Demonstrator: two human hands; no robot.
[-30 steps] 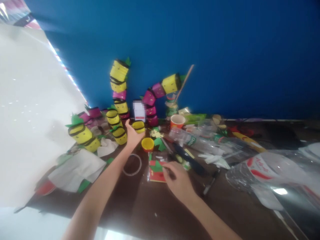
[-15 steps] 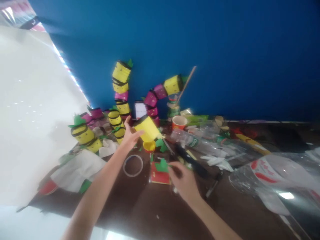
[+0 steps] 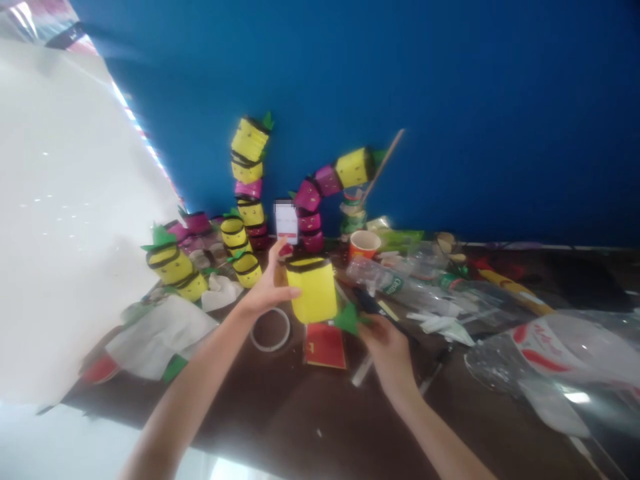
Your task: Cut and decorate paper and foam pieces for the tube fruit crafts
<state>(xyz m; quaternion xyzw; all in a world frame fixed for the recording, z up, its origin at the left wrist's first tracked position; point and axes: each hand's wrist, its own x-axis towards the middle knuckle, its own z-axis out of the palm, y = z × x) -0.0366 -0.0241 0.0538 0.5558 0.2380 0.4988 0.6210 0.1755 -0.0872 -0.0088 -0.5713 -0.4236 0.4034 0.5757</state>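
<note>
Lifted yellow cup [image 3: 314,291] now above red card [image 3: 325,345].

I see a matt yellow paper cup [image 3: 314,291] with a black band, and a green paper leaf [image 3: 347,318] that looks soft and dull. The counter [image 3: 320,427] is dark, glossy wood. Clear bottles [image 3: 395,283] are shiny plastic, the tape ring [image 3: 271,329] translucent, the white sheet [image 3: 155,337] crumpled paper.

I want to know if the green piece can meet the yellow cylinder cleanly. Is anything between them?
Nothing visible. The right hand holds the green leaf piece right beside the lower edge of the yellow cylinder, which the left hand holds up above the table.
</note>
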